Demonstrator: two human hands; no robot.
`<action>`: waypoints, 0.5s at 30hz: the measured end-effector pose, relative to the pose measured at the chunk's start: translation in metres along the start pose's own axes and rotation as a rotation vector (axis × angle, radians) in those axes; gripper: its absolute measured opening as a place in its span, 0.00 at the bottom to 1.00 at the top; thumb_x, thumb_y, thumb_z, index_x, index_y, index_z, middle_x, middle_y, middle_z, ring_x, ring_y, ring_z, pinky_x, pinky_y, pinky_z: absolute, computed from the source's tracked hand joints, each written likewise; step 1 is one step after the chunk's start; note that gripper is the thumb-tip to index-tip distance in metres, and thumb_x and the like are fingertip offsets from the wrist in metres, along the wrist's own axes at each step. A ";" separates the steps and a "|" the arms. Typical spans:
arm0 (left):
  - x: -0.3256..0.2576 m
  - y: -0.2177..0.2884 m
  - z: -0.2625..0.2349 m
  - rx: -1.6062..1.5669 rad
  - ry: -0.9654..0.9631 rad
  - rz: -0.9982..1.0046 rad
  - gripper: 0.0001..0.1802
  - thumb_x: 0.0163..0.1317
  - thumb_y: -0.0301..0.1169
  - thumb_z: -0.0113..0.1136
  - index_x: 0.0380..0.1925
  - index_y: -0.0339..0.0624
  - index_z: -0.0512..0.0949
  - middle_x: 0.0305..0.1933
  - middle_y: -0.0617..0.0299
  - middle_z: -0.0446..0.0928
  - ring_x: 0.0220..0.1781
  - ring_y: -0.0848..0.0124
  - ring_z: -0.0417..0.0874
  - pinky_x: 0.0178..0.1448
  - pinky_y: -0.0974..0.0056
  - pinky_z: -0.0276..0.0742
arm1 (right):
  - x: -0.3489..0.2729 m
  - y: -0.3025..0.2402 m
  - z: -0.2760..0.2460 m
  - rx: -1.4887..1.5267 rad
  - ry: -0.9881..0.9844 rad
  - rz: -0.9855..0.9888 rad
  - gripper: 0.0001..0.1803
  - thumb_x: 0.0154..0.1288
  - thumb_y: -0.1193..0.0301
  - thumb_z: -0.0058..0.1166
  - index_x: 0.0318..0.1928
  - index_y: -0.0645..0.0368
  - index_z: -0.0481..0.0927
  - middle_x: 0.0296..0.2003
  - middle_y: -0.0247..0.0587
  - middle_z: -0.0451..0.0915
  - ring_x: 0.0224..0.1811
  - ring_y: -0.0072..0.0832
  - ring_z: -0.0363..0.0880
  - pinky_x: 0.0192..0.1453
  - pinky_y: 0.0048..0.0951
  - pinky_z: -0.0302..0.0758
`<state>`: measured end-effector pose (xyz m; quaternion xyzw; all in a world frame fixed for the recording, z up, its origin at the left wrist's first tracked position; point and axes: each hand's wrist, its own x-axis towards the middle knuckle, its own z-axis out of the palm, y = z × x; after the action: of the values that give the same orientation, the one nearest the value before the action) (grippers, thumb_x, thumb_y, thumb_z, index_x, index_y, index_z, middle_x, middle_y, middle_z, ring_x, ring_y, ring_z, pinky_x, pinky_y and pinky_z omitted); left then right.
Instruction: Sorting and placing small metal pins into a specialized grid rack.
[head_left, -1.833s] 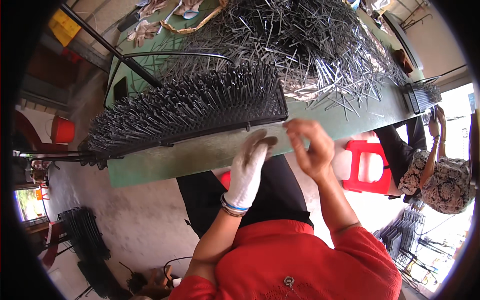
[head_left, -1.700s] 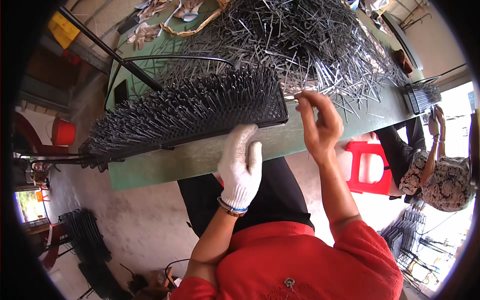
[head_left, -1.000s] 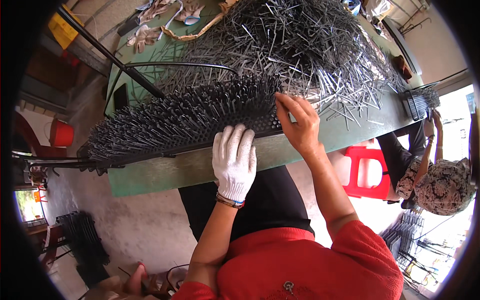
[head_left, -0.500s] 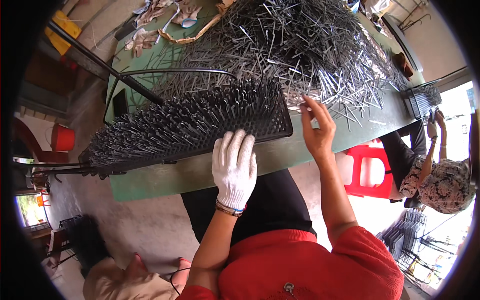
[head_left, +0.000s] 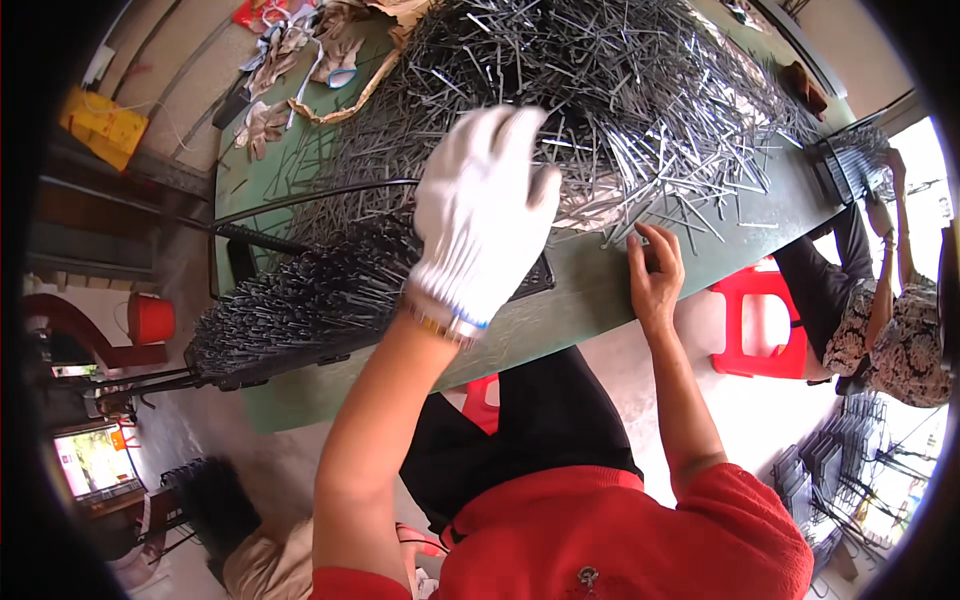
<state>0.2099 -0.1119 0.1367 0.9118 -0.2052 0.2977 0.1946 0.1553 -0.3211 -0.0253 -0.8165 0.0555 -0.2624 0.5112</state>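
White-gloved, the left hand (head_left: 480,205) was raised, hiding part of the black rack (head_left: 538,281), its thumb wide of the blurred fingers. Bare, the right hand (head_left: 657,278) was at the green table's (head_left: 592,285) front edge, fingers curled; whether they held anything, I could not tell. Dark strips (head_left: 620,85) filled the rack and lay heaped beyond.

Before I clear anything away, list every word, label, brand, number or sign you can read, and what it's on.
None can be read.
Yellow bag: any print is too blurred to read.
Dark strips, white glove, red bucket: no lettering seen.
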 end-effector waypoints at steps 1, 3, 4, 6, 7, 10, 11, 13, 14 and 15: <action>0.014 0.001 0.011 0.044 -0.040 0.030 0.21 0.52 0.37 0.63 0.47 0.45 0.75 0.48 0.55 0.76 0.54 0.57 0.76 0.55 0.54 0.75 | 0.000 0.002 -0.001 -0.005 0.000 -0.003 0.11 0.63 0.76 0.58 0.46 0.63 0.81 0.41 0.34 0.77 0.26 0.15 0.69 0.30 0.18 0.67; 0.035 -0.010 0.035 0.115 -0.097 0.059 0.20 0.53 0.39 0.62 0.45 0.43 0.74 0.48 0.54 0.76 0.55 0.57 0.75 0.56 0.54 0.74 | 0.000 0.000 0.000 0.002 -0.011 0.013 0.10 0.63 0.76 0.58 0.46 0.64 0.81 0.41 0.34 0.76 0.26 0.14 0.70 0.30 0.18 0.67; 0.043 -0.018 0.046 0.130 -0.177 0.031 0.20 0.54 0.40 0.61 0.44 0.42 0.74 0.47 0.53 0.76 0.54 0.57 0.75 0.56 0.54 0.74 | 0.001 0.001 0.000 0.001 -0.023 0.024 0.10 0.64 0.77 0.57 0.46 0.64 0.80 0.42 0.35 0.76 0.26 0.14 0.70 0.31 0.17 0.68; 0.070 -0.030 0.063 0.164 -0.431 -0.147 0.25 0.58 0.45 0.54 0.49 0.37 0.73 0.50 0.48 0.76 0.55 0.55 0.77 0.56 0.54 0.76 | 0.001 0.006 -0.002 0.024 -0.017 0.049 0.10 0.64 0.77 0.57 0.45 0.64 0.80 0.42 0.35 0.76 0.26 0.14 0.70 0.31 0.17 0.68; 0.085 -0.036 0.068 0.172 -0.548 -0.252 0.28 0.59 0.47 0.52 0.50 0.35 0.72 0.51 0.46 0.77 0.54 0.55 0.78 0.56 0.54 0.77 | 0.001 0.008 -0.003 0.047 -0.014 0.069 0.09 0.64 0.78 0.56 0.45 0.64 0.80 0.42 0.35 0.76 0.27 0.14 0.71 0.31 0.17 0.69; 0.116 -0.078 0.090 0.089 -0.597 -0.424 0.36 0.58 0.54 0.51 0.53 0.32 0.71 0.52 0.40 0.78 0.51 0.52 0.82 0.55 0.55 0.78 | 0.001 0.009 -0.003 0.061 -0.014 0.067 0.08 0.65 0.80 0.54 0.44 0.64 0.80 0.42 0.35 0.75 0.27 0.15 0.72 0.31 0.16 0.69; 0.122 -0.096 0.099 0.142 -0.541 -0.436 0.38 0.57 0.57 0.52 0.54 0.33 0.72 0.54 0.39 0.77 0.54 0.51 0.80 0.57 0.54 0.77 | 0.001 0.008 -0.001 0.080 -0.009 0.050 0.08 0.65 0.80 0.54 0.44 0.65 0.80 0.42 0.35 0.75 0.27 0.14 0.72 0.31 0.16 0.69; 0.137 -0.116 0.113 0.212 -0.508 -0.511 0.41 0.56 0.60 0.52 0.55 0.33 0.73 0.55 0.39 0.76 0.57 0.49 0.79 0.59 0.53 0.75 | 0.001 0.007 -0.001 0.085 -0.024 0.055 0.08 0.65 0.81 0.53 0.43 0.65 0.80 0.41 0.35 0.75 0.27 0.15 0.71 0.30 0.16 0.69; 0.147 -0.119 0.117 0.182 -0.561 -0.555 0.40 0.55 0.61 0.52 0.54 0.36 0.75 0.56 0.40 0.76 0.57 0.50 0.79 0.60 0.53 0.74 | 0.001 0.008 -0.003 0.072 -0.026 0.056 0.08 0.65 0.81 0.53 0.43 0.65 0.80 0.41 0.35 0.75 0.27 0.15 0.71 0.30 0.16 0.69; 0.154 -0.120 0.122 0.191 -0.572 -0.560 0.39 0.56 0.62 0.51 0.53 0.37 0.77 0.57 0.43 0.75 0.57 0.50 0.78 0.60 0.52 0.74 | 0.002 0.007 -0.004 0.060 -0.029 0.057 0.07 0.65 0.82 0.53 0.43 0.65 0.80 0.41 0.35 0.75 0.27 0.15 0.71 0.30 0.16 0.68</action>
<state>0.4385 -0.1090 0.1133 0.9924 0.0336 -0.0147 0.1176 0.1566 -0.3281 -0.0298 -0.8026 0.0638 -0.2375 0.5434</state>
